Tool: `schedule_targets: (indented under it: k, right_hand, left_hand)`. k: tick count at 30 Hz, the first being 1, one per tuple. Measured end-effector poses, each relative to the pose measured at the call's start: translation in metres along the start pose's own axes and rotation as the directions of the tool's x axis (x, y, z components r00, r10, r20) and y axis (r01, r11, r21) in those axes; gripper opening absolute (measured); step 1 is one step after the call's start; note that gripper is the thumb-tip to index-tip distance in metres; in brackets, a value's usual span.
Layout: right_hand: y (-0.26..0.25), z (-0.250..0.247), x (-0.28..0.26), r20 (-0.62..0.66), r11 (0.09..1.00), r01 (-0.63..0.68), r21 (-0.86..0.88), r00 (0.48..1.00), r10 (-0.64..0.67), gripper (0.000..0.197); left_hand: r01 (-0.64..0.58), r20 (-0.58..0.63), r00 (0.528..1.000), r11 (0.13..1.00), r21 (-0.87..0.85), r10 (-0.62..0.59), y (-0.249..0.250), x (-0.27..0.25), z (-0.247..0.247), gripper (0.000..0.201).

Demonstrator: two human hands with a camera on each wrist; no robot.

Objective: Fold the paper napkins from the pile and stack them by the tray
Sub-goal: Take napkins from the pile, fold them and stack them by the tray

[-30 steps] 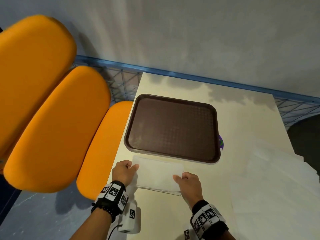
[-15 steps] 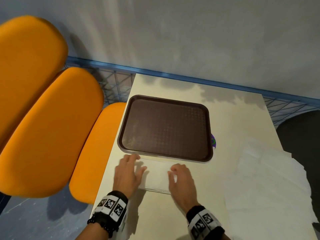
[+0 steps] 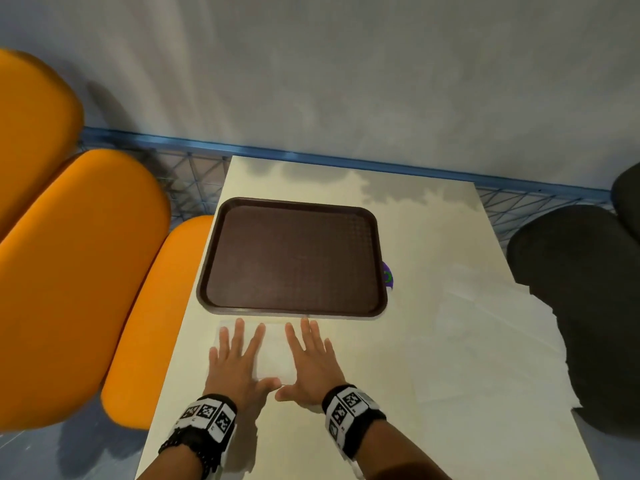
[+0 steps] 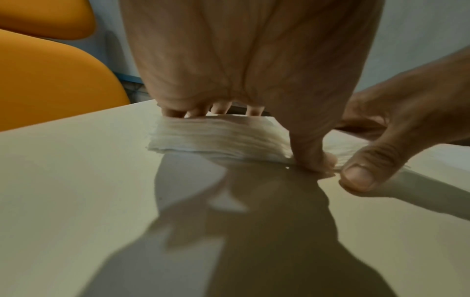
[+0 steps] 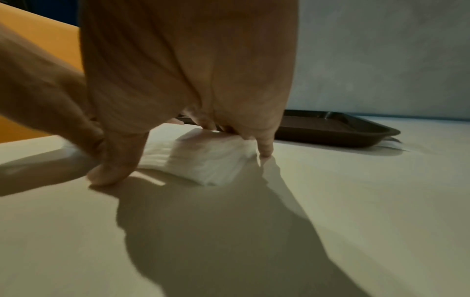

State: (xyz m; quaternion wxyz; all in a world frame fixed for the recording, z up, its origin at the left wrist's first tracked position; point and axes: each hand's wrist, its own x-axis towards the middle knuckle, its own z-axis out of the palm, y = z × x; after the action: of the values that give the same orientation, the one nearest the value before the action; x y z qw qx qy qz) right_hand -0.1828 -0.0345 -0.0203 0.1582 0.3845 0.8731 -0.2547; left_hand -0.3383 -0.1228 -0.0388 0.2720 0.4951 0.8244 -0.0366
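Both hands lie flat, fingers straight and spread, each grip wide: left hand (image 3: 232, 358) and right hand (image 3: 311, 362) press the folded napkin stack (image 3: 275, 358) onto the bench (image 3: 433, 237), tray (image 3: 294, 311) just beyond the fingertips.

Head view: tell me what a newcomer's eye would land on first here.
The dark brown tray in the middle of the pale table, with the left hand and right hand pressed flat on a stack of folded napkins just in front of it. Then the big orange seats on the left, and the loose pile of unfolded napkins on the right.
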Motion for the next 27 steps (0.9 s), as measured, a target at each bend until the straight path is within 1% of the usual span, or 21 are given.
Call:
schedule_targets:
  k: [2, 3, 4, 5, 6, 7, 8, 9, 10, 11, 12, 14, 15, 17, 18, 19, 21, 23, 25, 27]
  right_hand:
    - [0.006, -0.009, -0.001, 0.038, 0.998, -0.031, 0.053, 0.999, 0.029, 0.124]
    - [0.009, -0.014, -0.006, 0.045, 0.994, -0.043, 0.099, 0.998, 0.039, 0.124]
    - [0.013, -0.022, -0.014, 0.035, 0.986, -0.047, 0.162, 0.999, 0.042, 0.119]
    - [0.021, -0.027, -0.022, 0.002, 0.968, -0.047, 0.247, 0.999, 0.048, 0.108]
    - [0.031, -0.032, -0.033, -0.049, 0.931, -0.051, 0.36, 0.996, 0.074, 0.09]
    - [0.045, -0.035, -0.044, -0.102, 0.872, -0.062, 0.485, 0.987, 0.127, 0.068]
    - [0.061, -0.036, -0.058, -0.16, 0.798, -0.064, 0.6, 0.967, 0.198, 0.043]
    - [0.081, -0.035, -0.072, -0.205, 0.73, -0.074, 0.68, 0.936, 0.285, 0.021]
    - [0.101, -0.033, -0.087, -0.237, 0.689, -0.087, 0.719, 0.902, 0.362, 0.007]
    - [0.123, -0.03, -0.103, -0.26, 0.681, -0.117, 0.723, 0.867, 0.425, 0.007]
    - [0.145, -0.027, -0.12, -0.26, 0.687, -0.164, 0.707, 0.844, 0.469, 0.011]
    - [0.187, -0.026, -0.152, -0.229, 0.714, -0.314, 0.626, 0.802, 0.553, 0.012]
    - [0.207, -0.025, -0.167, -0.2, 0.698, -0.397, 0.596, 0.769, 0.608, 0.011]
    - [0.242, -0.02, -0.193, -0.16, 0.619, -0.506, 0.601, 0.682, 0.713, 0.006]
    - [0.256, -0.017, -0.203, -0.17, 0.601, -0.542, 0.588, 0.643, 0.747, 0.013]
    - [0.269, -0.015, -0.211, -0.2, 0.609, -0.56, 0.562, 0.623, 0.757, 0.02]
    - [0.287, -0.017, -0.219, -0.28, 0.653, -0.545, 0.526, 0.614, 0.738, 0.025]
    - [0.301, -0.026, -0.218, -0.338, 0.689, -0.514, 0.51, 0.617, 0.711, 0.022]
    - [0.317, -0.037, -0.211, -0.384, 0.732, -0.503, 0.461, 0.63, 0.675, 0.025]
    - [0.333, -0.048, -0.199, -0.431, 0.792, -0.475, 0.383, 0.667, 0.608, 0.038]
  left_hand:
    - [0.022, 0.044, 0.999, 0.999, 0.032, -0.023, 0.001, -0.001, -0.003, 0.119]
    - [0.035, 0.071, 0.997, 0.998, 0.047, -0.038, 0.003, -0.003, -0.008, 0.123]
    - [0.053, 0.089, 0.994, 0.997, 0.064, -0.059, 0.006, -0.005, -0.015, 0.127]
    - [0.072, 0.09, 0.993, 0.995, 0.073, -0.078, 0.012, -0.008, -0.022, 0.131]
    - [0.077, 0.065, 0.995, 0.995, 0.067, -0.081, 0.02, -0.012, -0.031, 0.132]
    - [0.054, 0.014, 0.998, 0.998, 0.043, -0.054, 0.033, -0.016, -0.039, 0.126]
    - [0.001, -0.045, 0.999, 1.0, 0.008, 0.0, 0.048, -0.019, -0.046, 0.113]
    - [-0.072, -0.091, 0.994, 0.997, -0.034, 0.068, 0.066, -0.024, -0.051, 0.095]
    - [-0.149, -0.098, 0.985, 0.985, -0.092, 0.14, 0.085, -0.027, -0.054, 0.077]
    - [-0.221, -0.064, 0.975, 0.962, -0.158, 0.213, 0.107, -0.031, -0.055, 0.063]
    - [-0.276, 0.003, 0.959, 0.939, -0.205, 0.282, 0.129, -0.035, -0.053, 0.053]
    - [-0.368, 0.142, 0.904, 0.903, -0.224, 0.403, 0.17, -0.04, -0.038, 0.044]
    - [-0.409, 0.191, 0.874, 0.889, -0.209, 0.447, 0.188, -0.04, -0.027, 0.043]
    - [-0.462, 0.277, 0.825, 0.871, -0.17, 0.492, 0.222, -0.042, -0.006, 0.044]
    - [-0.483, 0.311, 0.804, 0.862, -0.155, 0.506, 0.238, -0.042, 0.005, 0.045]
    - [-0.499, 0.332, 0.788, 0.854, -0.149, 0.519, 0.252, -0.043, 0.014, 0.047]
    - [-0.523, 0.348, 0.772, 0.843, -0.127, 0.532, 0.276, -0.043, 0.03, 0.056]
    - [-0.55, 0.378, 0.761, 0.834, -0.053, 0.526, 0.289, -0.042, 0.04, 0.066]
    - [-0.554, 0.432, 0.757, 0.832, 0.028, 0.49, 0.291, -0.042, 0.049, 0.071]
    - [-0.547, 0.45, 0.761, 0.836, 0.055, 0.468, 0.287, -0.041, 0.055, 0.074]
